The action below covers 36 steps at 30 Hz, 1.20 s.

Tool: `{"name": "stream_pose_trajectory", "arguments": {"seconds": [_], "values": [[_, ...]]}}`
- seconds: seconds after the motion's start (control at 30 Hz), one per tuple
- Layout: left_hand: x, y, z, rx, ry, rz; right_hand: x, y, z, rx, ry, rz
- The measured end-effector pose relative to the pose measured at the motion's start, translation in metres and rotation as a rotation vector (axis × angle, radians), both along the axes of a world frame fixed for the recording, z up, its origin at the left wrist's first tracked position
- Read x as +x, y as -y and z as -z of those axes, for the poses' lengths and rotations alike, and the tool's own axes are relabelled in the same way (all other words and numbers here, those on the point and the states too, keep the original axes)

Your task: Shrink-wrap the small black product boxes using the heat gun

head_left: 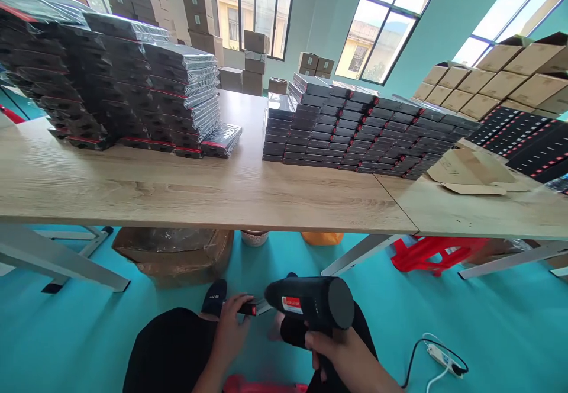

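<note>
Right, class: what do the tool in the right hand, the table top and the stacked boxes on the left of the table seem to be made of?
Tool: probably matt black plastic, with a dull, even sheen and a red label.
Table top: pale wood or wood-look laminate; the grain lines show.
Stacked boxes: dark boxes wrapped in clear glossy film, judging by the wrinkled highlights.

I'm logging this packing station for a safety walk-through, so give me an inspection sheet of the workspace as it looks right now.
Surface: wooden table, front strip bare.
Job's things: black heat gun in right hand; small black-and-red box in left hand.
Clutter: stacks of wrapped boxes, unwrapped black boxes, loose cardboard.
Hands: both gripping, below the table edge.
Cables: power strip on the floor.
Surroundings: cartons, red stool, windows.
</note>
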<state>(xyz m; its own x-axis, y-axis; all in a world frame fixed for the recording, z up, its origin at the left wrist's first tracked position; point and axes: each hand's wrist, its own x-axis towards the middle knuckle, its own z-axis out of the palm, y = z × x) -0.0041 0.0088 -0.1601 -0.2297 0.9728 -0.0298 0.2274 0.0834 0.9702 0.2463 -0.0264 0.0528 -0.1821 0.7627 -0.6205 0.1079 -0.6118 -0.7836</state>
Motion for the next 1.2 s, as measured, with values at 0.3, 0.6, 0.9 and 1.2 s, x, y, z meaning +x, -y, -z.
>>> {"name": "stream_pose_trajectory", "arguments": {"seconds": [0.3, 0.6, 0.9, 1.2], "values": [[-0.003, -0.002, -0.007, -0.052, 0.105, -0.032, 0.019, 0.0, 0.027, 0.044, -0.002, 0.076], [-0.003, -0.003, 0.002, -0.063, 0.069, -0.024, 0.019, 0.008, 0.021, -0.007, -0.081, 0.07], [0.002, -0.004, -0.003, -0.03, 0.048, -0.043, -0.002, 0.011, 0.017, -0.081, -0.028, -0.003], [-0.003, -0.005, -0.003, -0.079, 0.097, -0.052, 0.002, 0.01, 0.017, -0.107, -0.017, -0.025]]}}
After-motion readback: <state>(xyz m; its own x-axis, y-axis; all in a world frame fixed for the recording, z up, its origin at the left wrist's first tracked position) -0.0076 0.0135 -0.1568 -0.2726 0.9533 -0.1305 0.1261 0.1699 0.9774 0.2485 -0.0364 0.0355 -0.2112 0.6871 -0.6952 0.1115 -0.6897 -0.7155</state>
